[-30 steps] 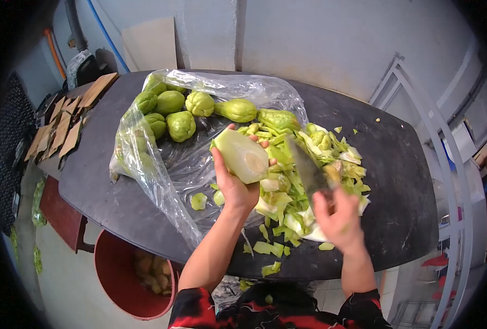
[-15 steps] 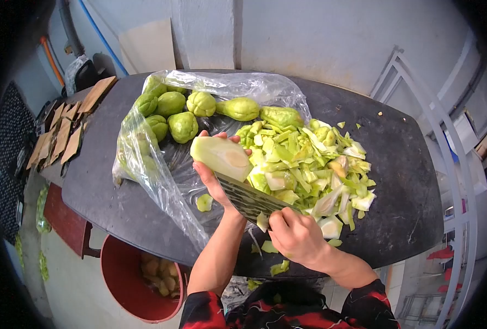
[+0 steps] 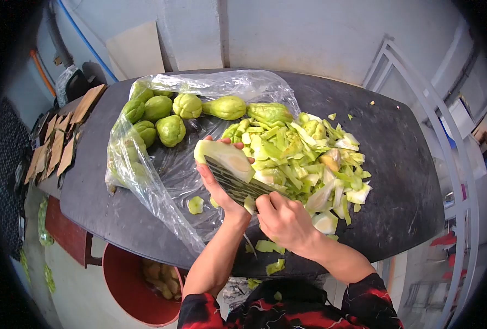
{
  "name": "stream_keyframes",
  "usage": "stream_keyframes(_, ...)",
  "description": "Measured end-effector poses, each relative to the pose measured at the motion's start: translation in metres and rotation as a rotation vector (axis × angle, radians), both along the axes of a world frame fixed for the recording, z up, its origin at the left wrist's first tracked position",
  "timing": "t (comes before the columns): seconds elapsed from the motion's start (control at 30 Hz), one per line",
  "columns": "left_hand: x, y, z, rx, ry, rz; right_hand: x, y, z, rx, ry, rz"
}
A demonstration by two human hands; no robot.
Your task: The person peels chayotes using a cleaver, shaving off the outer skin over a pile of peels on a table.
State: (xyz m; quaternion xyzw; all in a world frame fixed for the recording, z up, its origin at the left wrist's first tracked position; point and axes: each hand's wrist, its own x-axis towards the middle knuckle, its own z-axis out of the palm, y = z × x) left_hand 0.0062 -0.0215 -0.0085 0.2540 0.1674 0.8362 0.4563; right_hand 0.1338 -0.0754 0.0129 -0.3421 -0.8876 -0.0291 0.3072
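Observation:
My left hand (image 3: 218, 192) is wrapped round a peeled, pale green chayote (image 3: 227, 156), its fingertips showing along the far side. In my right hand (image 3: 288, 222) is a knife (image 3: 233, 182), gripped by its mostly hidden handle. The wide, dark-patterned blade lies against the near side of the chayote and points up and left. A small pale scrap (image 3: 249, 204) clings to the blade near my right fingers. Just beyond both hands spreads a heap of green peelings (image 3: 295, 156).
Several whole chayotes (image 3: 170, 130) lie on a clear plastic bag (image 3: 169, 200) at the left of the dark table (image 3: 399, 208). A red bucket (image 3: 112, 277) with brownish pieces inside stands below the near left edge. A grey metal frame (image 3: 438, 112) rises at the right.
The knife blade has slid up and left along the chayote, and my right hand has moved left with it. The camera view has shifted slightly.

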Motion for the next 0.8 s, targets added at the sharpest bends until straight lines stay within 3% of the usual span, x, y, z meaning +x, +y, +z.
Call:
stream_keyframes(0.37, 0.008, -0.005, 0.002, -0.068, -0.103, -0.148, -0.008, 0.001, 0.0, -0.07, 0.029, -0.096)
stream_keyframes(0.7, 0.001, 0.006, 0.008, 0.04, 0.366, 0.035, 0.012, 0.017, 0.023, -0.261, 0.321, 0.044)
stream_keyframes(0.8, -0.008, 0.006, 0.012, -0.005, 0.47, -0.015, 0.035, 0.032, 0.049, -0.49, 0.393, 0.046)
